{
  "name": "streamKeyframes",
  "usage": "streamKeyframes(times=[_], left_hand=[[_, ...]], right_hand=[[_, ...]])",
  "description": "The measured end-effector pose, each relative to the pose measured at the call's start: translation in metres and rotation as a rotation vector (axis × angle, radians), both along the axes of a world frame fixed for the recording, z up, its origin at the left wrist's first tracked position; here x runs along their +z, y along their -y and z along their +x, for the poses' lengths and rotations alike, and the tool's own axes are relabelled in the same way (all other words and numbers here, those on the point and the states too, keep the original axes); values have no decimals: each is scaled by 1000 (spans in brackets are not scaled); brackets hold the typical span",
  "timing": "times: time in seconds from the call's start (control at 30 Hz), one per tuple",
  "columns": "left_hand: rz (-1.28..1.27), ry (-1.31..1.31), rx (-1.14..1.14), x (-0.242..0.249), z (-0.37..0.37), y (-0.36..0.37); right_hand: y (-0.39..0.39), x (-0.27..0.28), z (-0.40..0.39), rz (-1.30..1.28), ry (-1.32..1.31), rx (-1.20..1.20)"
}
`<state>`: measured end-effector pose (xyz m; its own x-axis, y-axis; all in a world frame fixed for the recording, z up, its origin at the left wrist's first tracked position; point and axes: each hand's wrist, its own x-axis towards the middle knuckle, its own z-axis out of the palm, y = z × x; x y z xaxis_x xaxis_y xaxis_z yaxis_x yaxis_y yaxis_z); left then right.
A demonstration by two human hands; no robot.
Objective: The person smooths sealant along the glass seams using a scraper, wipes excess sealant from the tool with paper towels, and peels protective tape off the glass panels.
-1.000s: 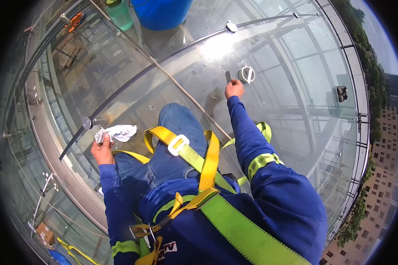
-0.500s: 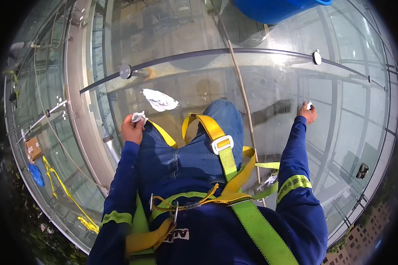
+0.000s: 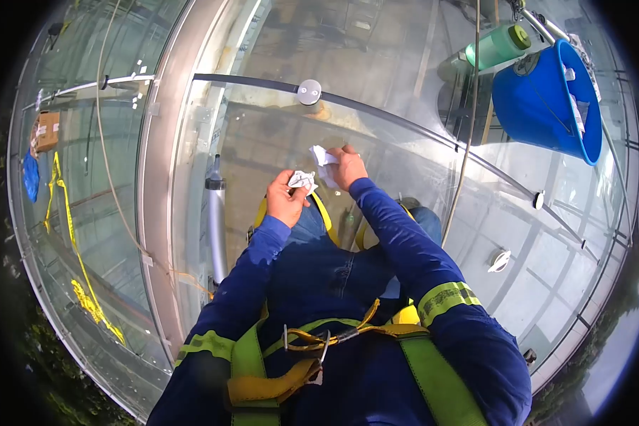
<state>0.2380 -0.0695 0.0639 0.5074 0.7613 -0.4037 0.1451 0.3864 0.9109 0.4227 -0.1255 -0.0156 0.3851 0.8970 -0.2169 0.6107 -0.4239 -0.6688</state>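
Note:
Over the glass in front of my knees, my two hands are close together. My left hand (image 3: 284,204) pinches a crumpled piece of white paper (image 3: 302,180) with grey marks on it. Just beside it, my right hand (image 3: 349,169) grips a larger sheet of white paper (image 3: 322,159), its fingers partly hidden behind the sheet. A silver sealant tube (image 3: 216,220) with a dark nozzle lies left of my left arm. Off to the right on the glass is a small crumpled white wad (image 3: 499,260).
A tilted blue bucket (image 3: 525,106) with white scraps inside and a green bottle (image 3: 500,47) are at upper right. A rope (image 3: 468,153) crosses the glass. Round metal fittings (image 3: 309,91) sit along the dark joint. Yellow tape (image 3: 71,224) and a cardboard box (image 3: 46,131) are far left.
My right hand has come in from the far right to beside my left hand and picked up the white paper from the glass. A white wad now lies on the right. The view has shifted.

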Motion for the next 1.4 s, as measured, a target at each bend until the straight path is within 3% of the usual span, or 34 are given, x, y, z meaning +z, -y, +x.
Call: streamKeyframes(times=[0.13,0.3,0.43,0.63,0.73,0.97,1.07,1.1,1.13,1.2,1.4], left_hand=[[-117,67,51,-1,-6,-10],[-203,156,81,7,-15,-25],[-233,129,108,3,-16,-27],[-277,141,129,3,-19,-33],[-292,181,158,4,-20,-34],[-305,236,206,1,-20,-32],[-317,219,152,-2,-25,-32],[-317,210,144,-2,-25,-33],[-317,200,133,-2,-26,-33],[-311,196,139,0,-24,-37],[-303,213,179,1,-26,-36]], right_hand=[[-61,30,33,254,-28,7],[-161,27,72,4,250,159],[-193,9,72,-140,417,247],[-188,17,50,-240,525,354],[-184,23,48,-254,559,536],[-204,35,50,-294,509,361],[-197,28,43,-342,497,482],[-191,31,40,-351,517,626],[-185,32,35,-351,481,624],[-182,35,34,-197,491,345],[-129,73,21,-674,466,689]])
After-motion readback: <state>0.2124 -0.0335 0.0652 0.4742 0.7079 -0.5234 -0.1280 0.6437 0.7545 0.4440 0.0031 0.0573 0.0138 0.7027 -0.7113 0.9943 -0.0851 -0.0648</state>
